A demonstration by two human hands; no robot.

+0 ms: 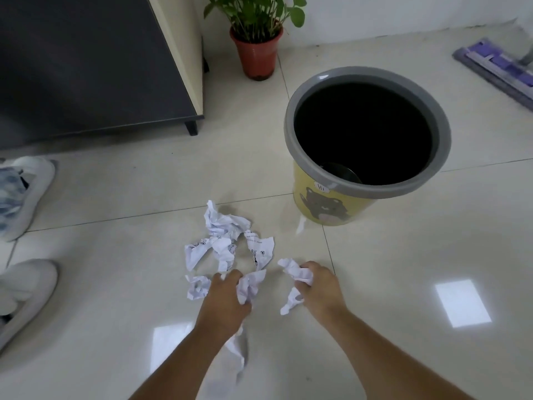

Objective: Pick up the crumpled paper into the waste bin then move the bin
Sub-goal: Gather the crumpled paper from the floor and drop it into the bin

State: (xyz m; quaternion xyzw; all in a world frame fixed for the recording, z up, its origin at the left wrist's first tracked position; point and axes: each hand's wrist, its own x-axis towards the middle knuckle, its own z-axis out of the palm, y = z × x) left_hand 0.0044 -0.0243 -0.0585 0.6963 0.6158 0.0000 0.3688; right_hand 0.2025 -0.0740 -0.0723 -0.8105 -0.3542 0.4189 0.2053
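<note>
Pale tiled floor [115,284], with both hands down among scattered crumpled paper.

The loose crumpled paper [225,241] lies in a cluster on the tiles, near the front of the waste bin [326,210] and apart from it; a small scrap [197,287] sits just beside the left hand [225,304], whose fingers are clenched around a white wad [250,285]. The right hand [320,287] grips another wad [298,274] in curled fingers. The bin, yellow with a grey rim and a bear picture, stands upright beyond the papers. Farther back are a potted plant [256,50], a dark cabinet [86,67], and a mop head [496,67] at right; white shoes [26,197] show at left.
</note>
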